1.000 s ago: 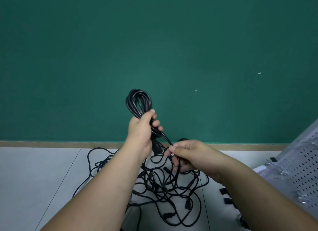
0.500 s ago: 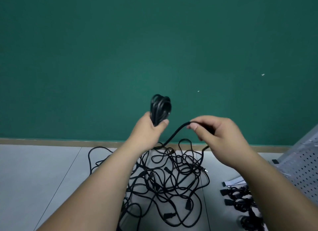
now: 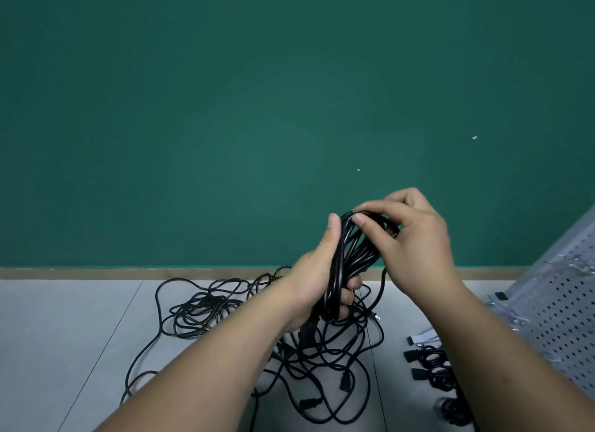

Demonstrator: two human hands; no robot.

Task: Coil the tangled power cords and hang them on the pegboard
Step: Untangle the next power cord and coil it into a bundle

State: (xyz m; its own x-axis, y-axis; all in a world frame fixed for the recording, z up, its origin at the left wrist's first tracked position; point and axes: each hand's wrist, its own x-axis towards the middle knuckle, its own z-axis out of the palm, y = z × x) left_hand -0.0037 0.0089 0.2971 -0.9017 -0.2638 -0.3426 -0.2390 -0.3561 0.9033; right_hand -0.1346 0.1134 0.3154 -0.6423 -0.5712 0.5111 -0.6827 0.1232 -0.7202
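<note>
My left hand (image 3: 317, 282) grips a coil of black power cord (image 3: 349, 259) around its lower half, thumb up along its left side. At the top of the coil my right hand (image 3: 410, 238) pinches a loop of the same cord with thumb and fingers. One strand hangs from the coil down to a tangled heap of black cords (image 3: 309, 351) on the pale floor below my arms. A white pegboard (image 3: 560, 306) leans at the right edge, metal hooks sticking out of it.
A green wall with a wooden skirting strip (image 3: 128, 273) runs behind the heap. Several coiled black cords (image 3: 431, 367) lie in a row on the floor at the foot of the pegboard, beside a white strip (image 3: 421, 339).
My right hand has carried the free strand up and left onto the top of the coil. The left hand has tilted the coil and shifted it right, so the two hands now meet.
</note>
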